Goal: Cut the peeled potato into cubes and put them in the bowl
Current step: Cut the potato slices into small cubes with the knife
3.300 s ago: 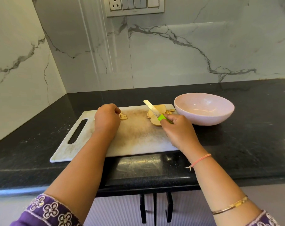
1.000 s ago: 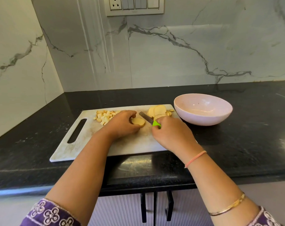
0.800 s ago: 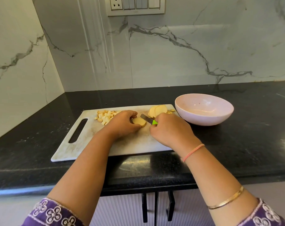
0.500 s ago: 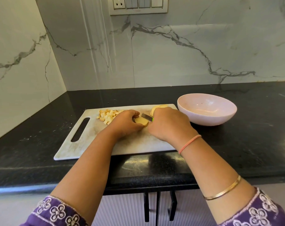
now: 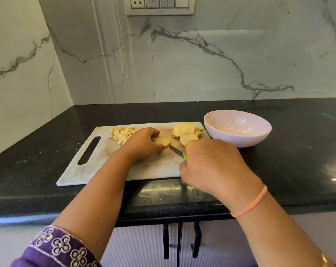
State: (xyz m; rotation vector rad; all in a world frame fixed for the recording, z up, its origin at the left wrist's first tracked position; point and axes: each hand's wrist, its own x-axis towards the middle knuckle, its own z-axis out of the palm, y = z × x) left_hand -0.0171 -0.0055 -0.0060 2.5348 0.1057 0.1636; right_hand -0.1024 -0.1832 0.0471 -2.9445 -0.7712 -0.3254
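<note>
1. Here the right hand (image 5: 211,166), nearest the body, is wrapped tight round the small green-handled steel knife (image 5: 175,150). A firm grip and a low wrist should make the blade travel straight.
2. Just beyond its knuckles the blade meets the stacked pale round potato slices (image 5: 161,141). Cut even strips, then turn the stack.
3. The left hand (image 5: 144,143) pinches that stack from its left side on the stained white plastic cutting board (image 5: 105,170). Fingertips belong tucked back from the edge.
4. Beyond the left hand's knuckles lie the finished pale potato cubes (image 5: 123,134), and beyond the right hand wait uncut slices (image 5: 186,132).
5. Farthest, right of the right hand, the pale-pink round bowl (image 5: 238,128) holds no cubes yet.
</note>
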